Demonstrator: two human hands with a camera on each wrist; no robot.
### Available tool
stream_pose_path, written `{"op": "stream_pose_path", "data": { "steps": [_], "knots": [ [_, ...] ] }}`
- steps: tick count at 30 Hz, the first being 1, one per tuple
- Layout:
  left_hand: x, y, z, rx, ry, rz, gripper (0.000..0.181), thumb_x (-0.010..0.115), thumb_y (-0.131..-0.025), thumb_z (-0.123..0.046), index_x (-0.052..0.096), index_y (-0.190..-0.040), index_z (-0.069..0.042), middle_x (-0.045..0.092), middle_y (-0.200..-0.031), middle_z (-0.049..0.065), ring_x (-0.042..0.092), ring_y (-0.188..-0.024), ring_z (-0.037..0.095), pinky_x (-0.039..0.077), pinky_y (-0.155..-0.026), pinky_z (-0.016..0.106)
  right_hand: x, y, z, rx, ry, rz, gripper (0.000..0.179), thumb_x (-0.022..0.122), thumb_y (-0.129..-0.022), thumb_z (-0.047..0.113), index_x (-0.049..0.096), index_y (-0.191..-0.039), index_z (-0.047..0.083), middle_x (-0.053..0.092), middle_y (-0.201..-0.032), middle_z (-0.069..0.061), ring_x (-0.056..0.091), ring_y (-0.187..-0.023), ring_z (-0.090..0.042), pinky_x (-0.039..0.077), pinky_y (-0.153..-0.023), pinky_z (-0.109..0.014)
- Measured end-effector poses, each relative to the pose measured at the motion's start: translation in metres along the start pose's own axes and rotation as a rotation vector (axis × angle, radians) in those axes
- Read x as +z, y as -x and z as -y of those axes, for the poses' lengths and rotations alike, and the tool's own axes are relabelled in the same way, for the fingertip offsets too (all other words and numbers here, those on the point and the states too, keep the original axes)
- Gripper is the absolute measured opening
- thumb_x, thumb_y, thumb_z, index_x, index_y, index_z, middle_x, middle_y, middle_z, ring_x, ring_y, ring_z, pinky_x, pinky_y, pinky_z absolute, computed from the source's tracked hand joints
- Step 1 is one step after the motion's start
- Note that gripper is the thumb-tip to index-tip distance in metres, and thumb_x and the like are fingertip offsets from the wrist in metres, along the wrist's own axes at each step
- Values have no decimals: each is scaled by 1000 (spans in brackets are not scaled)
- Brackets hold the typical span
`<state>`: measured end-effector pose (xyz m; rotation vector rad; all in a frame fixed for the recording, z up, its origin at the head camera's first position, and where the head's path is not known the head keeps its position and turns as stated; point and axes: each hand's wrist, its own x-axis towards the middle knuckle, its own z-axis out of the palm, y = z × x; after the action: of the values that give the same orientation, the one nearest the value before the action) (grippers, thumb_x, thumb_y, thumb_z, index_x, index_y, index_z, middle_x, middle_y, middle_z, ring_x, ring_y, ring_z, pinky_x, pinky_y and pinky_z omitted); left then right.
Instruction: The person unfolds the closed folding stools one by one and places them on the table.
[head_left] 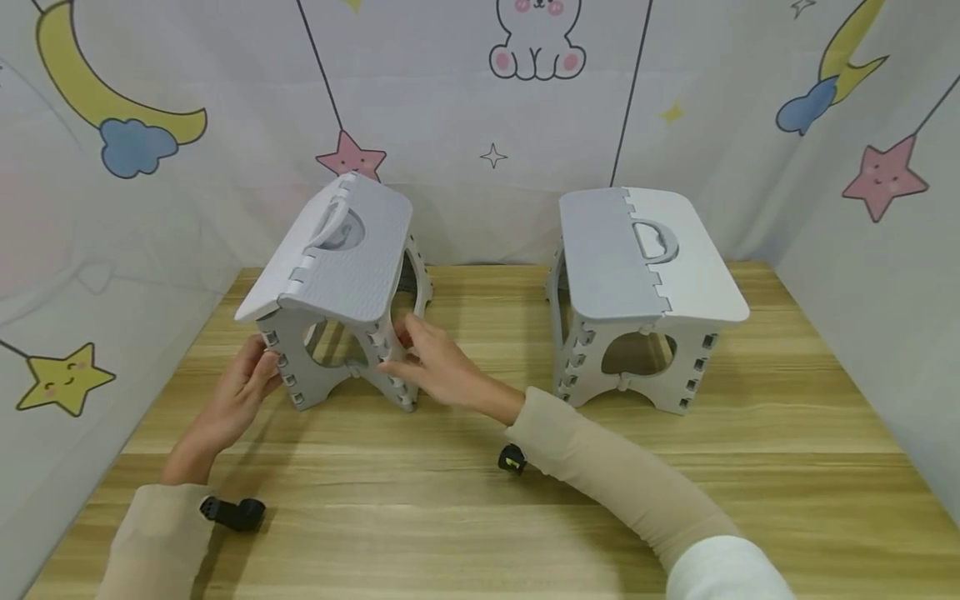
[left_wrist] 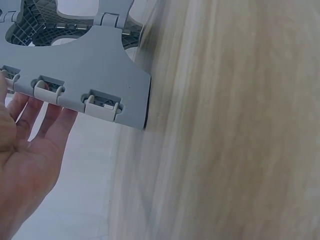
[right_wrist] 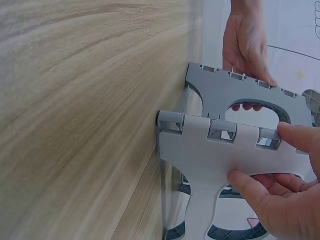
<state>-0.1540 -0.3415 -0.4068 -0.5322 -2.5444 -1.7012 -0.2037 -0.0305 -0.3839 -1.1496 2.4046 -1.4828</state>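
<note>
On the left of the table stands a grey and white folding step stool (head_left: 363, 262), its top bent upward along the middle hinge and its front panel angled at the fold. My left hand (head_left: 236, 396) grips the hinged edge of its left leg; in the left wrist view the left hand's fingers (left_wrist: 52, 120) reach behind that edge. Opposite, my right hand (head_left: 438, 362) holds the right leg panel (right_wrist: 200, 150), thumb and fingers spread across it, some fingers hidden in the panel's opening. The stool's handle (head_left: 327, 225) stands up from the top.
A second folding step stool (head_left: 603, 258) stands unfolded on the right, its top nearly flat. Both stools stand on a wood-grain table (head_left: 465, 517). A printed white curtain (head_left: 465, 108) closes off the back and sides. Small black devices sit at both wrists.
</note>
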Motion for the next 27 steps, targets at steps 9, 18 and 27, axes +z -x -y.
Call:
{"op": "stream_pose_path", "data": {
  "steps": [9, 18, 27],
  "knots": [
    [2, -1, -1, 12, 5, -12, 37, 29, -110, -17, 33, -144, -3, 38, -140, -3, 42, -126, -5, 41, -97, 9, -5, 4, 0, 14, 5, 5, 31, 68, -97, 18, 49, -117, 2, 59, -112, -9, 59, -105, -20, 54, -89, -26],
    [1, -2, 1, 40, -67, -36, 35, 29, -110, -14, 36, -141, 1, 43, -133, -10, 44, -122, -7, 40, -96, 8, -5, 3, -1, 17, 10, -2, 30, 68, -97, 17, 50, -116, 3, 59, -112, -9, 59, -103, -17, 52, -85, -19],
    [-1, -1, -3, 104, -135, -56, 33, 30, -109, -6, 38, -135, 13, 52, -124, -6, 49, -118, -4, 39, -96, 7, -1, 2, 1, -3, 49, -24, 33, 71, -95, 18, 51, -115, 2, 61, -112, -11, 60, -104, -20, 54, -92, -36]
  ]
}}
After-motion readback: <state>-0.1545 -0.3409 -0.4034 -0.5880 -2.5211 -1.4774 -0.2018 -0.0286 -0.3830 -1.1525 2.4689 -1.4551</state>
